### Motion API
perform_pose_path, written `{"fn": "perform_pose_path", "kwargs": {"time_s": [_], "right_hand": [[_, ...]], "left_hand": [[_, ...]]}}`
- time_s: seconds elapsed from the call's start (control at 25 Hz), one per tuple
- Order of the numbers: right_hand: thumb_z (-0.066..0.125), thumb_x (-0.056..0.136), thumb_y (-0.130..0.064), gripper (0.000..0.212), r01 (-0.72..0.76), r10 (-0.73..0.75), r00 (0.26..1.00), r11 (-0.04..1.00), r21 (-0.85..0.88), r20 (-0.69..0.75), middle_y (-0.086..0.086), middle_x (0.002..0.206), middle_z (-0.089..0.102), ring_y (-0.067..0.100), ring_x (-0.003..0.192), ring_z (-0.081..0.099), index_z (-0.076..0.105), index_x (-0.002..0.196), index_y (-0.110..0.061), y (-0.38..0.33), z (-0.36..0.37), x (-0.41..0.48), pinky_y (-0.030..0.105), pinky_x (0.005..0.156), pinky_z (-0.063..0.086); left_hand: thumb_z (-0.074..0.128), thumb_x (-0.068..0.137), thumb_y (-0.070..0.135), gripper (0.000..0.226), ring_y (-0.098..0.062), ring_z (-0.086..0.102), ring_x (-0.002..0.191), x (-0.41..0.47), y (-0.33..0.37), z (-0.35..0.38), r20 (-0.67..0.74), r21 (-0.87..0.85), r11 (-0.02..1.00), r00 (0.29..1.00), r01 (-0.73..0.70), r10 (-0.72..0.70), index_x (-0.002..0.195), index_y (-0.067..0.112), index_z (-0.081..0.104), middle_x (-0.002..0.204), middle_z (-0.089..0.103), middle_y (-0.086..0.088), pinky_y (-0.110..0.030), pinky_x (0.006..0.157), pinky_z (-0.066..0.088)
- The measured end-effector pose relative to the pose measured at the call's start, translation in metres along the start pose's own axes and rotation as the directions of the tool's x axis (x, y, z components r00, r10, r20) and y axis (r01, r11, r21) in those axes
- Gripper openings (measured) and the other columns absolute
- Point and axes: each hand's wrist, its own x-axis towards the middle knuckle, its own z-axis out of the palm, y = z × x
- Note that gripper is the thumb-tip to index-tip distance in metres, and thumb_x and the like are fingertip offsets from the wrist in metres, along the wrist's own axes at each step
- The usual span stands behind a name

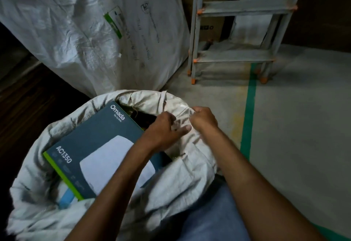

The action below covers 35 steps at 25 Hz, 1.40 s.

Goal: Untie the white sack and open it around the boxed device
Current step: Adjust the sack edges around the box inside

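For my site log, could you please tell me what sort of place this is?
Probably a storeroom or warehouse: a big woven sack stands beside cardboard cartons, a stepladder and green floor tape.

The box (95, 151) reads "Omada" and "AC1350".

Floor (303, 127): grey concrete, stretching off to the right; green tape line (248, 119) running across it toward the ladder (237, 56); ladder: grey metal, orange caps, standing at the back; cardboard boxes (210, 28) sitting behind it; large bale (85, 37), wrapped in white woven cloth, bearing handwriting and a green label (114, 22), standing rear left; dark planking (28, 108) showing at left; light falling dim.
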Motion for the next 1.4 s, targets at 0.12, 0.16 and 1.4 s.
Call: {"fn": "perform_pose_path", "kwargs": {"time_s": [0.12,0.16,1.4], "right_hand": [[0.058,0.092,-0.012,0.033,-0.056,0.031,0.994,0.97,0.237,0.109,0.003,0.119,0.072,0.025,0.104,0.067,0.069,0.122,-0.019,0.012,-0.006,0.004,0.034,0.093,0.055],[0.059,0.094,-0.014,0.032,-0.054,0.023,0.993,0.958,0.283,0.112,0.004,0.12,0.07,0.025,0.105,0.066,0.066,0.126,-0.015,0.015,-0.008,-0.001,0.031,0.09,0.053],[0.061,0.076,-0.02,0.011,0.48,-0.986,0.155,0.024,-0.877,0.058,0.009,0.075,0.06,0.028,0.07,0.054,0.057,0.083,-0.013,0.07,-0.058,-0.05,0.032,0.046,0.034]], "left_hand": [[0.055,0.083,0.079,0.062,-0.013,0.068,0.091,-0.045,0.002,0.026,0.141,-0.093,0.995,0.989,0.048,-0.035,0.108,0.023,0.063,0.097,0.07,0.008,-0.036,0.086,0.056],[0.052,0.083,0.082,0.06,-0.008,0.068,0.085,-0.056,0.005,0.03,0.138,-0.137,0.989,0.99,0.045,-0.026,0.1,0.026,0.066,0.09,0.07,0.012,-0.032,0.081,0.055],[0.072,0.089,0.032,0.05,-0.024,0.061,0.096,-0.141,0.04,0.107,-0.577,0.51,0.86,0.741,-0.002,0.343,0.136,0.026,0.057,0.115,0.057,-0.002,-0.029,0.06,0.038]]}}
